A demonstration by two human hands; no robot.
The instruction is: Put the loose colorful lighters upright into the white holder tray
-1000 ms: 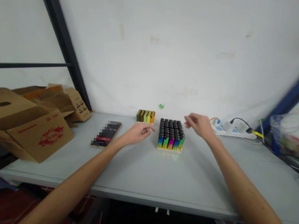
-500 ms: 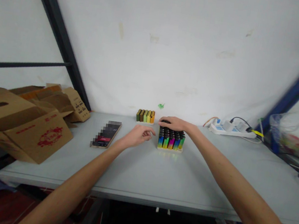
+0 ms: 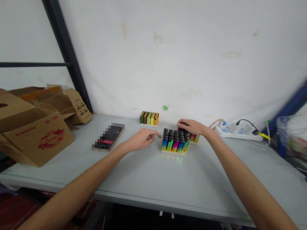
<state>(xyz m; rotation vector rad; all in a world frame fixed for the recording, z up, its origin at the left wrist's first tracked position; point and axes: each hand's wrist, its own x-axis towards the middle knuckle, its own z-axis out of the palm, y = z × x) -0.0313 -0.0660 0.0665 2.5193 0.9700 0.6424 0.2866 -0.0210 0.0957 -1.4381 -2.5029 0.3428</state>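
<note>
A block of multicoloured lighters (image 3: 175, 142) stands upright in a pale tray on the grey table. Behind it and to the right is another group of red and yellow lighters (image 3: 195, 138), partly hidden by my right hand (image 3: 193, 126), whose fingers curl over its top. My left hand (image 3: 143, 139) hovers left of the front block, index finger stretched toward its edge, the other fingers curled, with nothing visible in it. A smaller set of green, brown and yellow lighters (image 3: 149, 118) stands near the wall.
A phone (image 3: 111, 137) lies left of my left hand. Open cardboard boxes (image 3: 40, 134) fill the table's left side. A white power strip (image 3: 238, 133) with plugs and cables sits at the back right, beside a clear plastic bag (image 3: 305, 139).
My right hand has moved right, from behind the front block to the group behind it, which now shows more at the right. My left hand has barely moved; its index finger looks straighter.
</note>
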